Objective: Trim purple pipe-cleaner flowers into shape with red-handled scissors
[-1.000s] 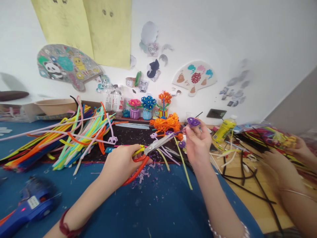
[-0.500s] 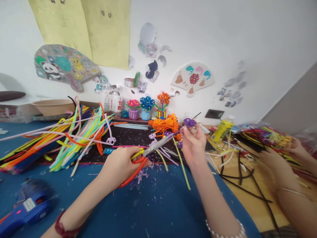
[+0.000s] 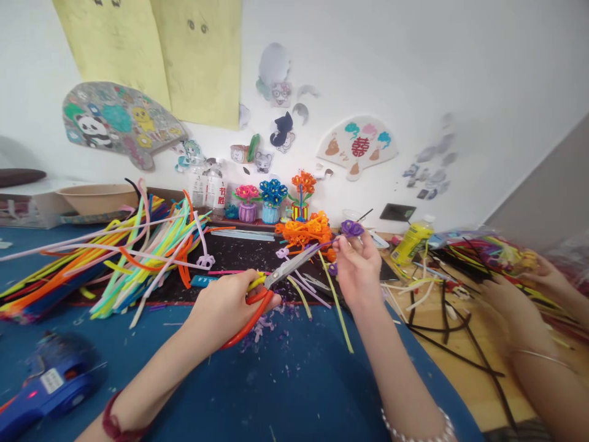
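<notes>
My left hand [image 3: 227, 304] grips a pair of scissors [image 3: 285, 270] by its red and yellow handles, the blades pointing right. Between the fingers and thumb of my right hand [image 3: 361, 267] is a purple pipe-cleaner flower [image 3: 352, 228], held up above the table. The blade tips reach the purple stem beside my right fingertips; whether they touch it I cannot tell. Purple fuzz clippings [image 3: 264, 325] lie scattered below the scissors. Behind the hands sits a pile of orange pipe-cleaner flowers [image 3: 306, 230].
Bundled colourful pipe cleaners [image 3: 151, 264] spread at the left, with a blue glue gun [image 3: 55, 383] nearer. Three small potted flowers [image 3: 270, 213] line the wall. A yellow bottle [image 3: 413, 240] stands at the right, and another person's hands [image 3: 515, 307] work beyond it among black strips.
Almost nothing differs. Both hands, the scissors and the purple flower have shifted very slightly, with the blade tips still at the stem.
</notes>
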Motion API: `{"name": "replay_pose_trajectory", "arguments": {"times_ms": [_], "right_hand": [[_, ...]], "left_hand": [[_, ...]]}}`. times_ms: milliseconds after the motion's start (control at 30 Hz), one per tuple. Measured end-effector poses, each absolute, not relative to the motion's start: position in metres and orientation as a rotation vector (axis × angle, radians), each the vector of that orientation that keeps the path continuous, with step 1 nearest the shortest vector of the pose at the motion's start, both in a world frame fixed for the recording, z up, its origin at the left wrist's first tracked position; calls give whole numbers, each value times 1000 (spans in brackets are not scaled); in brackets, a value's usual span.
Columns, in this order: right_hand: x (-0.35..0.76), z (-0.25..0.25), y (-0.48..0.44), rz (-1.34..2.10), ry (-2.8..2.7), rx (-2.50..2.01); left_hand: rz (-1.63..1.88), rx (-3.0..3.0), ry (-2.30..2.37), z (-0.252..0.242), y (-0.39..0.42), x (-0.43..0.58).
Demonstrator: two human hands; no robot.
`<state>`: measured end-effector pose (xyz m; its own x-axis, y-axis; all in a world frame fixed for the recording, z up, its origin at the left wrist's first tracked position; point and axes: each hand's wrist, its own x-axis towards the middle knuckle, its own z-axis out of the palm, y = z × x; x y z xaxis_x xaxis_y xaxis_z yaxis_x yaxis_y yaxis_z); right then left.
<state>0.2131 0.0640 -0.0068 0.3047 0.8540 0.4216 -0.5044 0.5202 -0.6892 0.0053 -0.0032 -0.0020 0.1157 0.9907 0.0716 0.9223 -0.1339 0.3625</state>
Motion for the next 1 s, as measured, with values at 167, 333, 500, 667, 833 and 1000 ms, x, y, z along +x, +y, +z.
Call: {"name": "replay_pose_trajectory", "arguments": {"times_ms": [167, 333, 500, 667, 833, 1000], "right_hand": [[213, -9, 64, 924, -901, -490], [211, -11, 63, 954, -918, -494], [211, -10, 64, 962, -914, -481], [211, -10, 63, 945, -939, -496], [211, -8, 62, 956, -944, -482], [212, -8, 63, 946, -949, -491]], "left_hand": [[446, 2173, 1917, -1, -4, 7], [446, 2177, 1918, 0, -6, 8], [433, 2203, 1928, -1, -6, 6], [457, 2202, 1905, -3, -4, 5], [463, 2211, 1887, -4, -3, 3], [471, 2218, 1894, -5, -3, 3]]}}
